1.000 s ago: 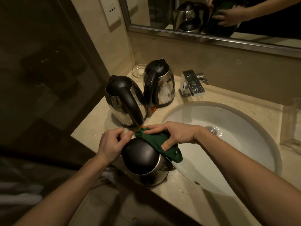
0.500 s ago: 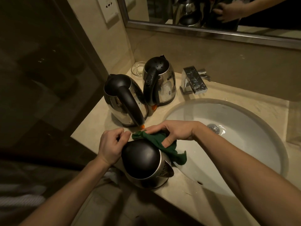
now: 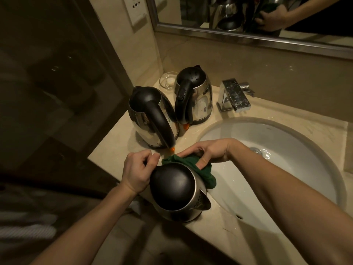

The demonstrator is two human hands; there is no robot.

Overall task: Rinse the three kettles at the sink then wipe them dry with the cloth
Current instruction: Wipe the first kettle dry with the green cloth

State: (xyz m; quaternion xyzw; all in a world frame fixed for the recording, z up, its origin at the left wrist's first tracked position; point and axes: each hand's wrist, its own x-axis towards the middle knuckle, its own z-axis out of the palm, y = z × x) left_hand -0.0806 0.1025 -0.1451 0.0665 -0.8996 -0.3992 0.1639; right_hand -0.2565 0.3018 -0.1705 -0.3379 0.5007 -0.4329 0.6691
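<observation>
Head view: cloth pressed to the nearest kettle at the counter's front edge

Head camera is looking down on the nearest kettle point(image 3: 177, 192), which is standing on the front edge of the counter point(image 3: 114, 148), just left of the sink point(image 3: 298, 169), its black lid facing up and its spout pointing toward the basin. The left hand point(image 3: 136, 171) is curling closed against the kettle's left side, apparently around the handle, though the handle itself is hidden behind the lid. The right hand point(image 3: 208, 153) is reaching across from the sink side, fingers clamped on the green cloth point(image 3: 193, 170) and pressing it against the kettle's far side; the cloth's loose end is hanging down over the basin rim.

Beyond the hands, a second kettle point(image 3: 152, 117) is standing upright on the counter, handle turned toward the camera, water drops showing on its steel wall. Just beside it, farther back, a third kettle point(image 3: 193, 96) is standing upright too, lid beaded with drops. A small glass dish point(image 3: 168, 81) is sitting in the corner behind them. The chrome faucet point(image 3: 234, 95) is standing at the back of the basin, and the mirror point(image 3: 248, 14) above is reflecting a kettle and a hand.
</observation>
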